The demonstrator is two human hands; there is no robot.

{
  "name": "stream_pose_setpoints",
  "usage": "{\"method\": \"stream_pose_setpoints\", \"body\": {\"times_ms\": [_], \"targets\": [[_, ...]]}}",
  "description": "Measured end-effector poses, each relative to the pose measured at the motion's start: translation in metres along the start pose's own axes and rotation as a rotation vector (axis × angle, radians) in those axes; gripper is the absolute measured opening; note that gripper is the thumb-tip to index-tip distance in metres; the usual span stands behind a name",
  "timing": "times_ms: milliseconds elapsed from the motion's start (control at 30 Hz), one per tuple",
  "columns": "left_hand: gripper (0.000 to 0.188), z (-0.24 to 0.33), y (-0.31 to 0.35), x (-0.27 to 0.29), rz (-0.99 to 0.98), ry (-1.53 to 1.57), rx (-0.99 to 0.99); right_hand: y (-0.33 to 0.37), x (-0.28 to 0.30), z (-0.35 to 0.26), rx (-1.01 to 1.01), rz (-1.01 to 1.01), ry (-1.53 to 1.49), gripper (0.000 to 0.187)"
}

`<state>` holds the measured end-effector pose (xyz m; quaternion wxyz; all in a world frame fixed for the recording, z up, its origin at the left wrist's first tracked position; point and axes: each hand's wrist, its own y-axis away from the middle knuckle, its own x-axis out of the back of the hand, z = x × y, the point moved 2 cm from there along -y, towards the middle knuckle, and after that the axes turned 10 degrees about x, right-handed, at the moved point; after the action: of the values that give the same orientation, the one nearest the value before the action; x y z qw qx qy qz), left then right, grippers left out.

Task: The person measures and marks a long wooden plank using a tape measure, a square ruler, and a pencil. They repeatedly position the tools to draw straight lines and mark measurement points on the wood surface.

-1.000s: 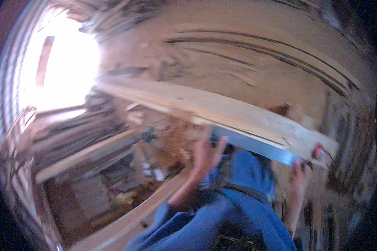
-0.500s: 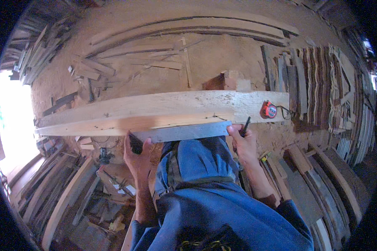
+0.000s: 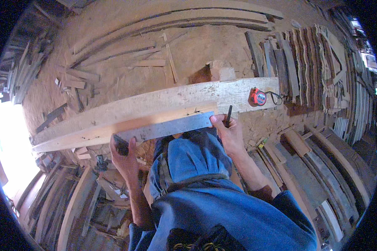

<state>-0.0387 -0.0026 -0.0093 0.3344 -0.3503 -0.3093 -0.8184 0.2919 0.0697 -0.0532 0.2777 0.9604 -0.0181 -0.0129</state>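
Observation:
A long pale timber beam (image 3: 163,99) lies crosswise in front of me, with several small dark marks along its near side. Against that near side is a try square, its broad metal blade (image 3: 171,127) running along the wood. My left hand (image 3: 125,159) is closed around the square's dark stock (image 3: 121,145). At the blade's other end, my right hand (image 3: 232,137) pinches the metal between thumb and fingers. A black pen (image 3: 228,116) sticks up from the same right hand. On the beam's right part rests a red and black tape measure (image 3: 258,97) with a dark strap.
Long boards (image 3: 171,21) and offcuts (image 3: 81,75) lie on the brown dirt floor beyond the beam. Rough-edged planks (image 3: 308,62) are stacked at the right. Curved timbers (image 3: 73,207) fill the near left, and more boards (image 3: 305,154) lie at the near right.
The view has shifted and turned slightly, so the beam's right end sits higher in the picture. Both hands keep their hold on the try square beside the beam.

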Motion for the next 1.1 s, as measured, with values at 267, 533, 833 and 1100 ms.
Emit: {"method": "stream_pose_setpoints", "body": {"times_ms": [267,533,833,1100], "targets": [[0.071,0.013,0.002,0.002,0.002,-0.013,0.004,-0.002,0.001,0.010,-0.014,0.027,-0.001,0.029],[0.069,0.016,0.003,-0.002,-0.005,0.025,-0.026,-0.002,0.004,0.010,0.004,0.024,-0.009,0.027],[0.068,0.013,0.003,-0.004,0.001,0.025,-0.049,0.000,0.003,0.001,-0.016,0.010,-0.028,0.027],[0.066,0.016,0.007,-0.004,-0.005,0.025,-0.051,0.000,0.004,0.002,-0.010,0.008,-0.040,0.027]]}}
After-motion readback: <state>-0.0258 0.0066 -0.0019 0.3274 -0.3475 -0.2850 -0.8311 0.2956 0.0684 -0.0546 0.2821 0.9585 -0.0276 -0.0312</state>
